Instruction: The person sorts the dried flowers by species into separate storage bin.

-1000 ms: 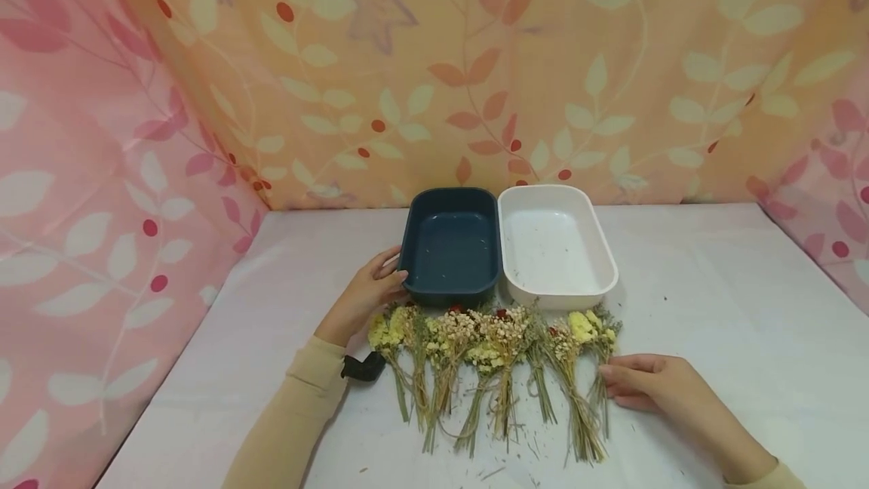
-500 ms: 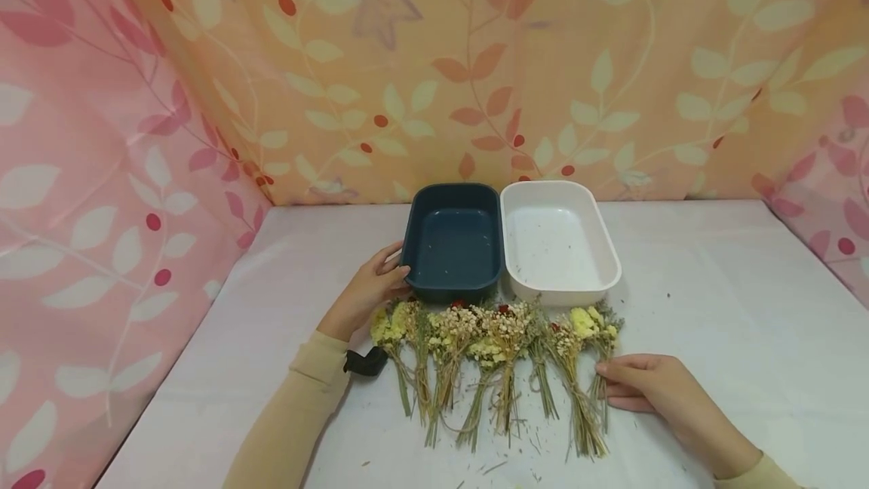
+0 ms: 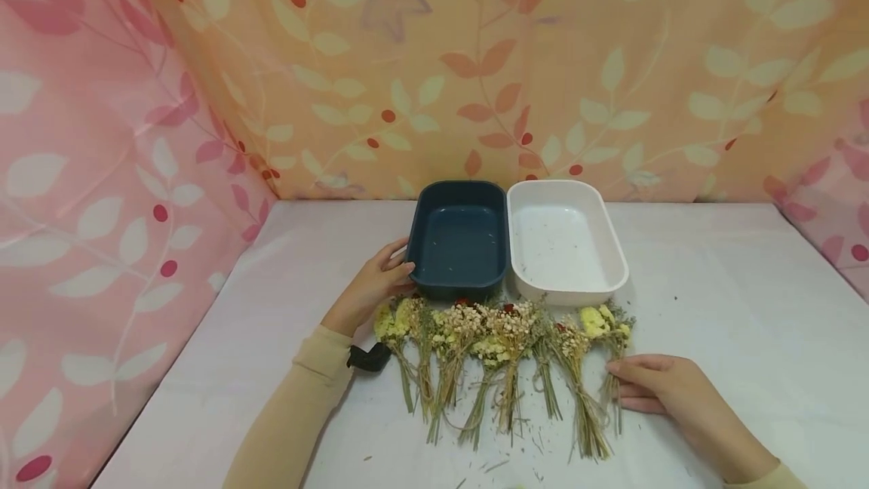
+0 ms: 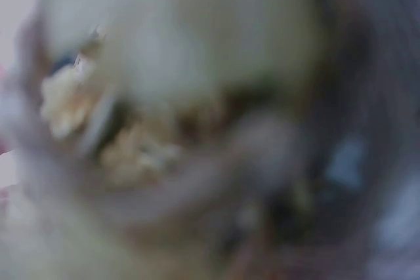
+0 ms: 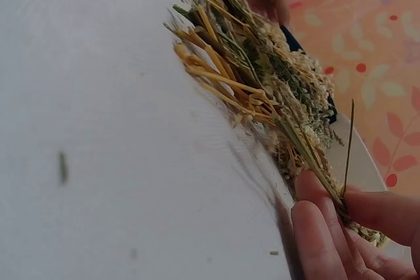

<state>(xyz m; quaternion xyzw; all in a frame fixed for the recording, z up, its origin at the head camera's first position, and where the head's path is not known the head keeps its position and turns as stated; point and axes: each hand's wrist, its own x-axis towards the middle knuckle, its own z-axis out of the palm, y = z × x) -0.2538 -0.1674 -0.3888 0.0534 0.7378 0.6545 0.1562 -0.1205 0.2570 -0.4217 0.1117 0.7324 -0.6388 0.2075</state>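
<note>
In the head view, my right hand (image 3: 668,391) pinches the stems of the rightmost dried flower bunch (image 3: 600,323), which has yellow heads; the right wrist view shows these stems (image 5: 305,145) between thumb and fingers, close over the white table. A row of similar tied bunches (image 3: 509,330) lies to its left, stems toward me. My left hand (image 3: 370,289) touches the near left corner of a dark blue tray (image 3: 458,291), thumb at the rim and fingers along the outer wall. The left wrist view is blurred, with pale flower heads (image 4: 65,103) close up.
A white tray (image 3: 577,296) stands against the blue one, behind the bunches, with small bits inside. By my left sleeve is a small black object (image 3: 369,358). Stem scraps (image 3: 497,466) are scattered on the cloth-covered table (image 3: 720,285). Patterned fabric (image 3: 543,66) hangs behind.
The rightmost bunch has shifted slightly right in my right hand, opening a small gap from its neighbour. My left hand stays at the blue tray. The head view has shifted a little.
</note>
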